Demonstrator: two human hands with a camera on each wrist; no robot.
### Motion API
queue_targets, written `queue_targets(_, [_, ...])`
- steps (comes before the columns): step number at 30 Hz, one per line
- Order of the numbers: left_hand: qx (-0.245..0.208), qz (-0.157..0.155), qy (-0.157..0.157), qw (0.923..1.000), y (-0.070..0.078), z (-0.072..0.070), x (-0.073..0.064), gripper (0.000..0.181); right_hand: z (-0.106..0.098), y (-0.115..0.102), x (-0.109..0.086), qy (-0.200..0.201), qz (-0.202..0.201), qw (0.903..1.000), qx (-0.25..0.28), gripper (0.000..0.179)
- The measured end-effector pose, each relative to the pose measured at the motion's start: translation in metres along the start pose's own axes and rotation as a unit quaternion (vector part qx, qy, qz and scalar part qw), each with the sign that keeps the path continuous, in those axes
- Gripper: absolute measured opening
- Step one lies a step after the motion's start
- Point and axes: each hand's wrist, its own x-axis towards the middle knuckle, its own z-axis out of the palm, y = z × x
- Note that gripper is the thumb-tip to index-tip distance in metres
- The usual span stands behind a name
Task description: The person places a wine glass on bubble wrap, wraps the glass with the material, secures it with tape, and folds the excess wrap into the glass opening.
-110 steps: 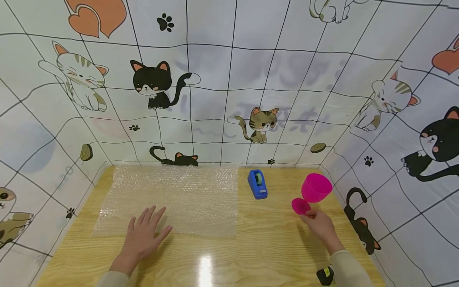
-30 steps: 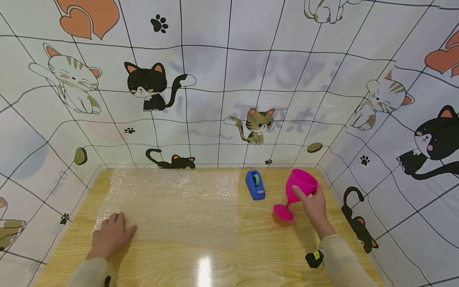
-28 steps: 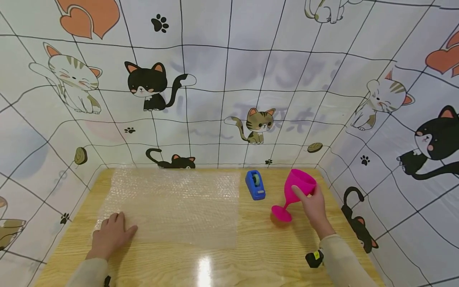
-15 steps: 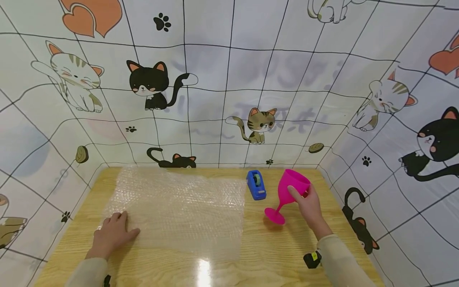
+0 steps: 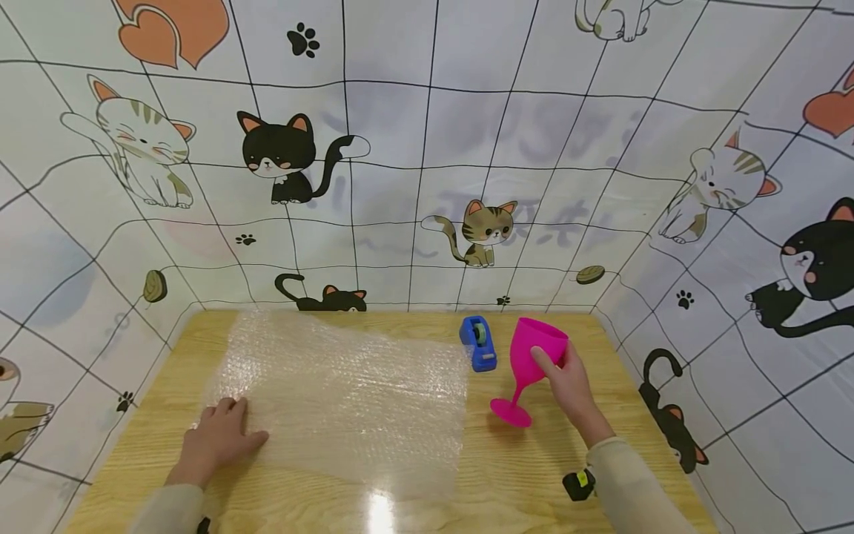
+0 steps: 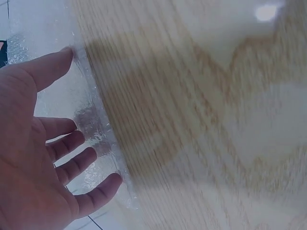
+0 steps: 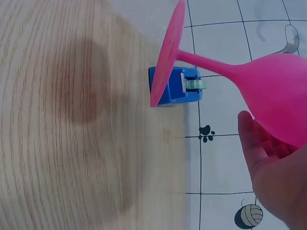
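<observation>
My right hand [image 5: 572,389] grips the bowl of a pink goblet [image 5: 527,356], thumb on its near side. The goblet leans, its foot [image 7: 168,55] held above the wood with a shadow under it. On the left, my left hand [image 5: 216,437] lies with loosely bent fingers on the near left part of a clear bubble wrap sheet [image 5: 347,393]. In the left wrist view the fingertips [image 6: 112,182] and thumb touch the wrap near its edge. The sheet lies flat and slightly turned on the table.
A blue tape dispenser [image 5: 479,345] stands at the back, between the wrap's right corner and the goblet. The wooden table [image 5: 320,504] is bounded by cat-patterned cloth walls [image 5: 400,185]. A black object with a yellow mark [image 5: 579,484] sits by the right wrist.
My right hand went from the goblet's foot to its bowl, then carried it left. My left hand first moved left, then slightly right; the bubble wrap slid right and nearer, turning a little.
</observation>
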Motion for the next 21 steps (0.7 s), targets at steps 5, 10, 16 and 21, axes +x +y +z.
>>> queue_targets(5, [0.004, 0.008, 0.012, 0.9999, 0.006, 0.005, -0.002, 0.088, 0.006, -0.003, -0.003, -0.014, -0.008, 0.9998, 0.014, 0.052])
queue_targets(10, [0.001, 0.016, 0.015, 0.9998, 0.011, 0.007, -0.004, 0.087, 0.01, -0.002, -0.003, -0.025, -0.012, 0.999, 0.036, 0.047])
queue_targets(16, [0.005, 0.025, 0.019, 0.9995, 0.014, 0.009, -0.006, 0.088, 0.013, -0.002, -0.004, -0.04, -0.016, 0.998, 0.047, 0.045])
queue_targets(21, [0.008, 0.036, 0.033, 0.9988, 0.017, 0.012, -0.009, 0.086, 0.015, -0.003, -0.004, -0.044, -0.012, 0.9978, 0.048, 0.047])
